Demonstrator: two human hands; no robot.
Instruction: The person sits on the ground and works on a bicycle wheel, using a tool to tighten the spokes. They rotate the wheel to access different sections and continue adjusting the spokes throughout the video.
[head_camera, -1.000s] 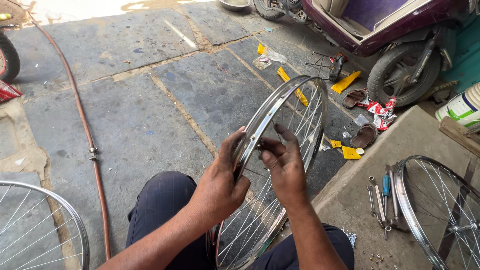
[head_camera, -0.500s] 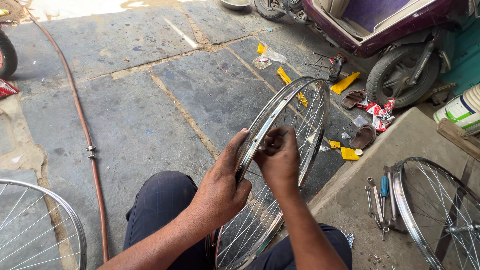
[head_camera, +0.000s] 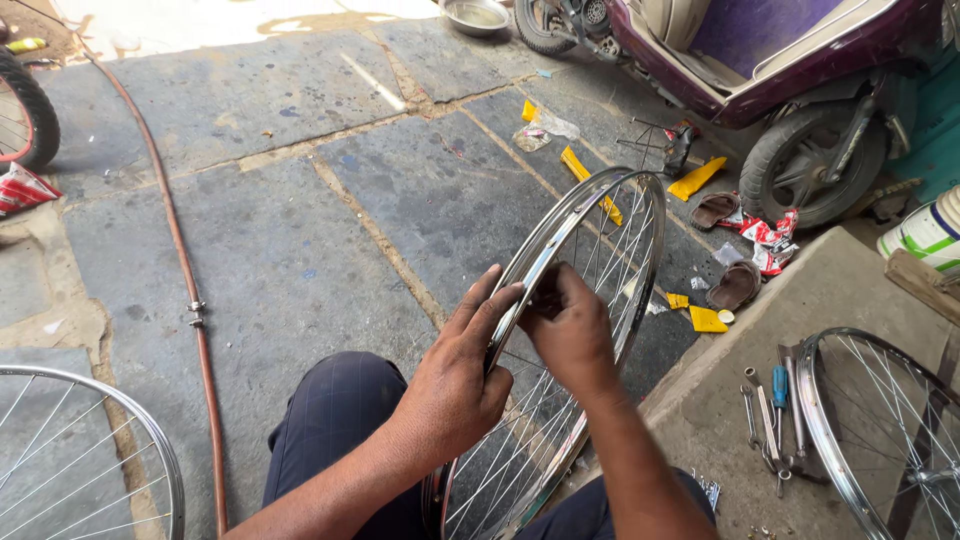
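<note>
The wheel rim (head_camera: 590, 215) is glossy polished metal with thin shiny wire spokes (head_camera: 610, 270), standing over rough matt stone paving (head_camera: 270, 260), near a dull reddish rubber hose (head_camera: 175, 240).

Both forearms are bare from the elbow down, with no sleeve, watch, bracelet or glove in view, and no ring shows on the left hand (head_camera: 455, 385) or the right hand (head_camera: 572, 335). The fingers are bare too, their knuckles and creases marked with what looks like workshop grime. The legs are covered by dark navy trousers (head_camera: 335, 430) of a thin fabric crossed by a faint check of fine lines, seen at both thighs along the lower edge of the view.
</note>
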